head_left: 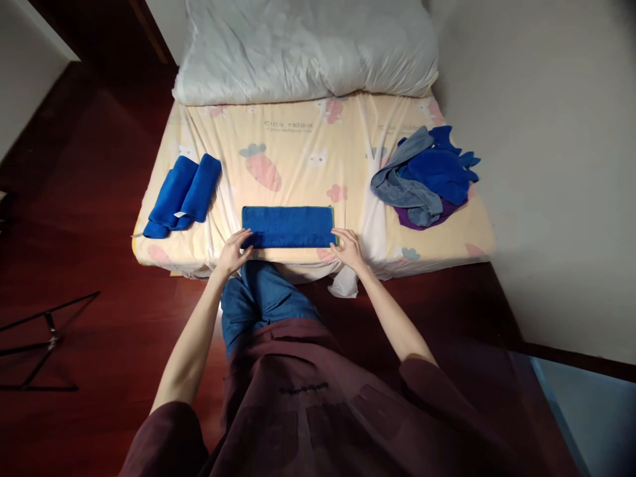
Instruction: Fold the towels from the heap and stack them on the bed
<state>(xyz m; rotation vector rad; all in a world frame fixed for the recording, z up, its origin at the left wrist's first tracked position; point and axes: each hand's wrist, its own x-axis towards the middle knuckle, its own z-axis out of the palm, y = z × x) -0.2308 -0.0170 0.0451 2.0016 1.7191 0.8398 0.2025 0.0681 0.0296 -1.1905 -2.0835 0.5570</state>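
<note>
A maroon top [303,391] lies nearest, with blue trousers [271,298] beyond it. A black metal frame [50,341] stands on the dark red floor [124,318] towards nine o'clock.

At twelve o'clock, on the near part of the bed [298,175], a folded blue cloth [288,227] lies flat as a long strip, parallel to the bed's edge. The left hand [233,252] meets its left end, and the right hand [349,250] its right end. On each hand, thumb and fingertips are parted by a small gap, at the cloth's margin; neither is seen closing on it, though whether any fabric is lightly nipped I cannot tell.

The cloth should be light, soft and limp, hardly slippery and not fragile. Its layers could skew, so the surest hold is at both near corners, taking every layer together.

Farther on, rolled blue cloths [201,189] lie side by side at eleven o'clock, and a loose heap of blue, grey and purple cloths [427,175] at one. Farthest, at twelve, is a puffy white quilt [308,53].
</note>
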